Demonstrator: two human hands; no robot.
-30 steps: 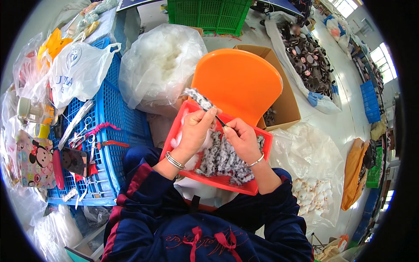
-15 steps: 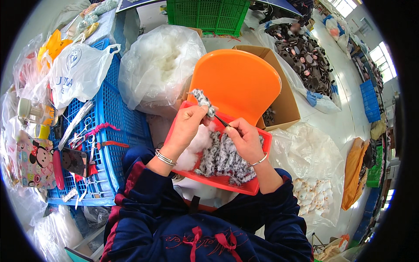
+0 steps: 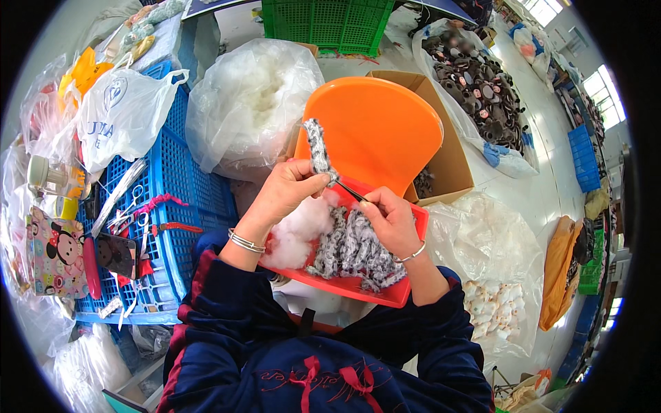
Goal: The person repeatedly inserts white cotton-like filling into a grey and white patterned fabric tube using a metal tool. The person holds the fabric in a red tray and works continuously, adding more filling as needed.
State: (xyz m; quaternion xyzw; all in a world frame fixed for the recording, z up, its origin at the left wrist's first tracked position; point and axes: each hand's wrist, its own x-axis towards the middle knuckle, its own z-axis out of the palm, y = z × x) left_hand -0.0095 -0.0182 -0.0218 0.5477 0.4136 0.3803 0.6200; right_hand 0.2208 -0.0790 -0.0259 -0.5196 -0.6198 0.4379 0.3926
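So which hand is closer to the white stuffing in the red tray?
Left. The left hand is just above the white stuffing, pinching a grey fuzzy piece; the right hand is across the tray, over the grey pieces.

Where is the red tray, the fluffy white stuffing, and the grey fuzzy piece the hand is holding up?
red tray (image 3: 385,294), head view, on its near rim.
white stuffing (image 3: 297,230), head view, middle of the clump.
grey fuzzy piece (image 3: 317,146), head view, on the part above the left hand (image 3: 290,187).
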